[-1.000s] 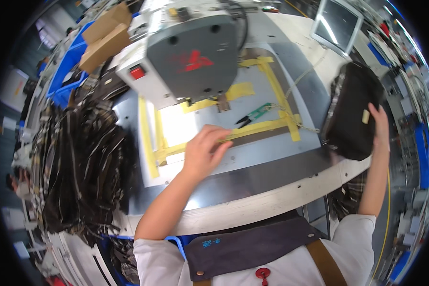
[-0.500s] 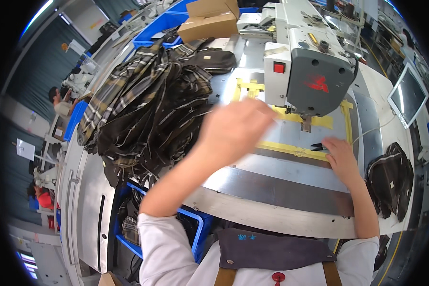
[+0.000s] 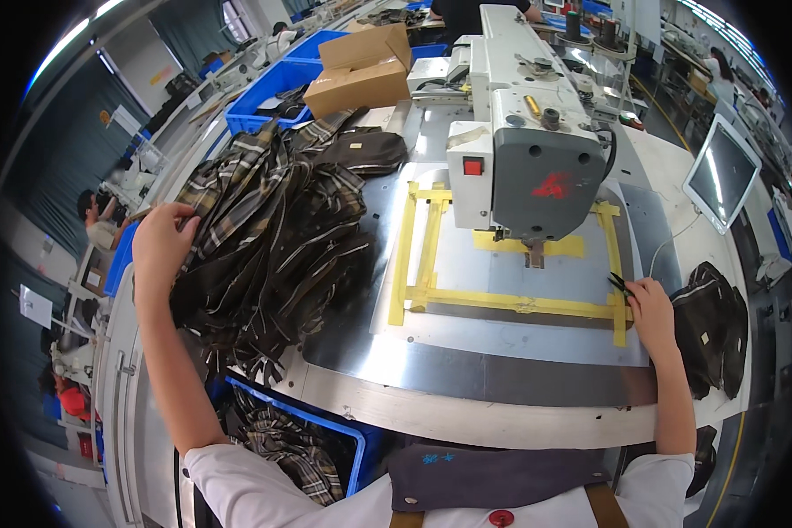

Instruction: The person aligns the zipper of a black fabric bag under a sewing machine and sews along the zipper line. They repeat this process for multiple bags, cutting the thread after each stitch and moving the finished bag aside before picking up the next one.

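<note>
- Blue characters are stitched on the dark apron (image 3: 493, 486) at five o'clock; a red emblem is printed on the grey machine head (image 3: 544, 157) at two o'clock; a small pale label is borne by the dark pouch (image 3: 697, 319) between three and four.
- Plaid and dark fabric pieces (image 3: 268, 251) are heaped limply at nine o'clock; at their left edge the left hand (image 3: 163, 239) is placed, fingers narrowly curled; whether cloth is pinched cannot be told.
- Slim black-bladed snips (image 3: 621, 284) are held in the right hand (image 3: 651, 312), between three and four o'clock, long axis and tips directed toward ten.
</note>
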Action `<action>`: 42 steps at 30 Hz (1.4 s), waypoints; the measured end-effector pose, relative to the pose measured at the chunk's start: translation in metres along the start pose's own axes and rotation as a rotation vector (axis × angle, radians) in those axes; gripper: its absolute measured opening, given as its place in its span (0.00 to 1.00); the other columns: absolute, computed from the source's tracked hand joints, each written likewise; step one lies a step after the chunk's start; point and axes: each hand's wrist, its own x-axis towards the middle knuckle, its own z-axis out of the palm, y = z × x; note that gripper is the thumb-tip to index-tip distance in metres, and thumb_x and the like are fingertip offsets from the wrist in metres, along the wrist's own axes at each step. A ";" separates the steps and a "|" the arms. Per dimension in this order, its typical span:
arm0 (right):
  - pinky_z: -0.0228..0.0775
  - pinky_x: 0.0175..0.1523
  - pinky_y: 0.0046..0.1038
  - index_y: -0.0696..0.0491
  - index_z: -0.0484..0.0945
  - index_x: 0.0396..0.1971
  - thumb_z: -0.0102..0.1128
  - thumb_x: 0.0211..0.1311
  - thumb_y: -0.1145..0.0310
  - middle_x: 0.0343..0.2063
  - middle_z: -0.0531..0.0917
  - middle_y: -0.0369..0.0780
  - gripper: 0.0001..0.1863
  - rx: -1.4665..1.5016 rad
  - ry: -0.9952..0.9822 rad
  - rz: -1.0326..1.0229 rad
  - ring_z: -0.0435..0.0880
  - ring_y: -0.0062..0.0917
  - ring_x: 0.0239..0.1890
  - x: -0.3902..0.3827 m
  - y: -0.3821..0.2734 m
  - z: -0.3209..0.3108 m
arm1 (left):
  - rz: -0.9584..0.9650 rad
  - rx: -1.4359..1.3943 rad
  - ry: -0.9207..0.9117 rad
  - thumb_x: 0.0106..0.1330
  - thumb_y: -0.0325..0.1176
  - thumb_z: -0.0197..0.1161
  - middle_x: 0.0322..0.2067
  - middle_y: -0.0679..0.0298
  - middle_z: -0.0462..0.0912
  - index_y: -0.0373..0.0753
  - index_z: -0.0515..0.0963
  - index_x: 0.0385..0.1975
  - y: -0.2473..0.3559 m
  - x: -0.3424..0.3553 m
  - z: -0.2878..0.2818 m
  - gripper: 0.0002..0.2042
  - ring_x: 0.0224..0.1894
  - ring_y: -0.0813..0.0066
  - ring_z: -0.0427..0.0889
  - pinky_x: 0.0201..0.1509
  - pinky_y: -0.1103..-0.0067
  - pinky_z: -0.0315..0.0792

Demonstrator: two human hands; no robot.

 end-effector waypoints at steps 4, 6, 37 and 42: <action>0.71 0.45 0.36 0.56 0.80 0.41 0.60 0.56 0.74 0.36 0.77 0.42 0.11 -0.035 0.005 0.106 0.78 0.38 0.41 -0.018 0.020 -0.010 | 0.035 -0.144 -0.141 0.51 0.27 0.64 0.38 0.55 0.83 0.38 0.79 0.48 -0.015 -0.006 -0.013 0.21 0.41 0.65 0.82 0.49 0.73 0.73; 0.71 0.45 0.36 0.55 0.80 0.40 0.60 0.57 0.74 0.35 0.77 0.42 0.11 -0.015 0.008 0.135 0.78 0.38 0.41 -0.022 0.024 -0.013 | 0.064 -0.259 -0.231 0.49 0.24 0.61 0.39 0.56 0.83 0.38 0.76 0.53 -0.016 -0.009 -0.023 0.26 0.42 0.68 0.81 0.49 0.76 0.73; 0.64 0.63 0.35 0.53 0.73 0.57 0.69 0.52 0.65 0.55 0.75 0.46 0.30 0.562 -0.367 -0.019 0.72 0.40 0.58 0.003 -0.078 -0.032 | 0.056 -1.276 0.252 0.71 0.30 0.58 0.38 0.67 0.81 0.34 0.76 0.45 0.139 -0.071 -0.056 0.09 0.41 0.87 0.76 0.47 0.88 0.68; 0.49 0.71 0.34 0.53 0.53 0.69 0.66 0.60 0.67 0.69 0.56 0.41 0.41 1.614 -0.471 0.005 0.53 0.30 0.72 0.002 -0.163 -0.019 | -0.006 -1.652 -0.229 0.71 0.25 0.55 0.37 0.69 0.79 0.36 0.71 0.44 0.231 -0.127 0.005 0.05 0.38 0.88 0.74 0.46 0.87 0.68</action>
